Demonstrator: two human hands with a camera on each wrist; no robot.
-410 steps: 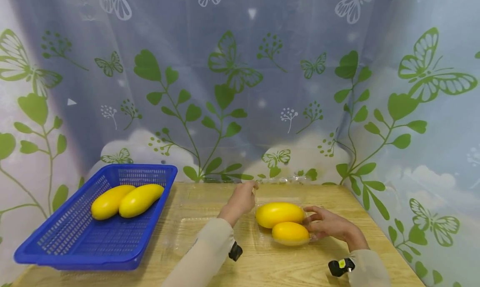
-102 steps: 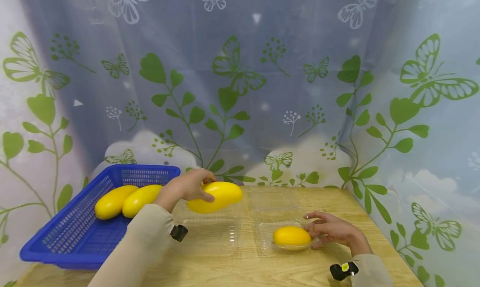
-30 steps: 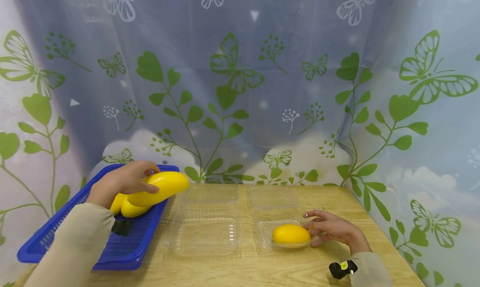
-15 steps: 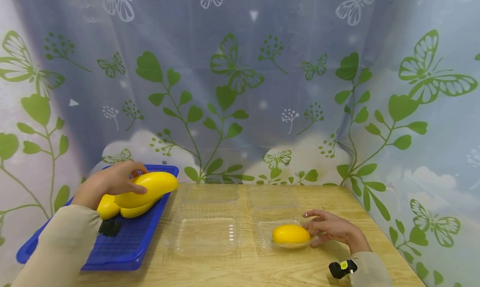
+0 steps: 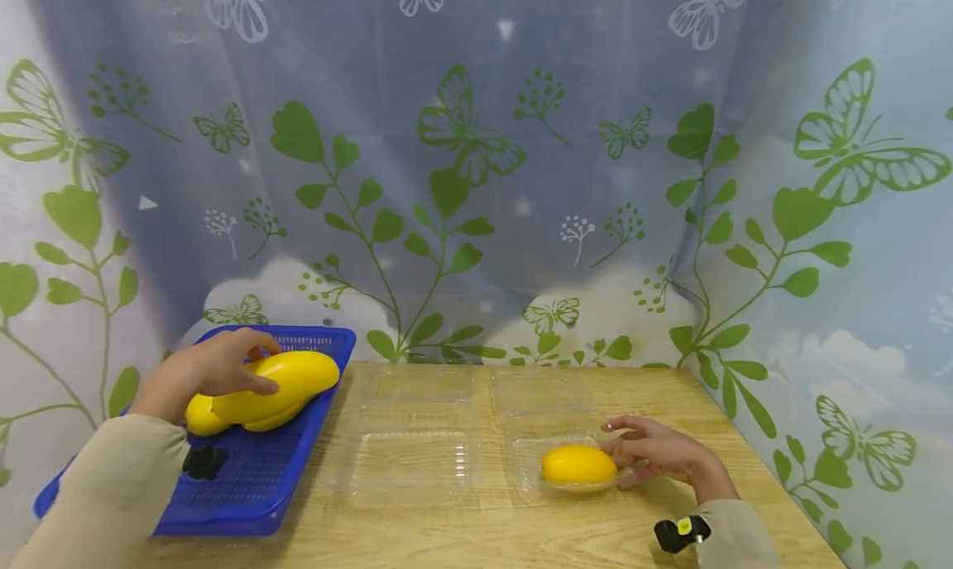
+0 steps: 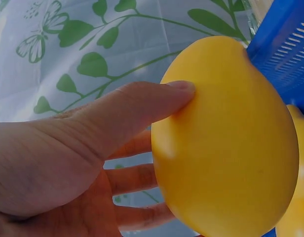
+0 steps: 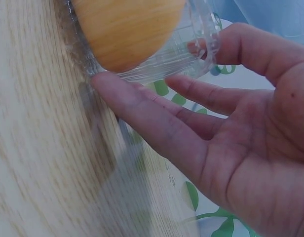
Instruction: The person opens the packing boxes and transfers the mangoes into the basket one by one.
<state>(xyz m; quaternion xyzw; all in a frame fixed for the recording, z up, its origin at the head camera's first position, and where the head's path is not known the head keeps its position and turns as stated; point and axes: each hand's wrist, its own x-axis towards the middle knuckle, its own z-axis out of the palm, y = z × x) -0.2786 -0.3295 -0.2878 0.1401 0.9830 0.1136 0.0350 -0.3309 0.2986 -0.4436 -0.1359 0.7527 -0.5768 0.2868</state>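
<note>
In the head view my left hand (image 5: pixel 216 370) grips a yellow mango (image 5: pixel 298 379) over the blue basket (image 5: pixel 279 503). In the left wrist view the thumb lies across this mango (image 6: pixel 226 143), fingers on its far side. Beneath it, two more yellow mangoes (image 5: pixel 204 416) lie in the basket, partly hidden. At the right, my right hand (image 5: pixel 658 453) holds the side of a clear plastic container (image 5: pixel 524 461) with one mango (image 5: pixel 579 467) inside. The right wrist view shows thumb and fingers of the right hand (image 7: pixel 226 123) at the container's wall and rim.
A second clear container (image 5: pixel 409 470), its lid (image 5: pixel 417 384) folded back, stands between basket and right container. The right container's lid (image 5: pixel 542 391) lies back too. All stand on a wooden table (image 5: pixel 447 536); a patterned curtain (image 5: pixel 476 222) hangs behind.
One mango has left the right container, carried leftward by my left hand. Over the last second that hand lowered it onto the basket's two mangoes. My right hand stays at the container.
</note>
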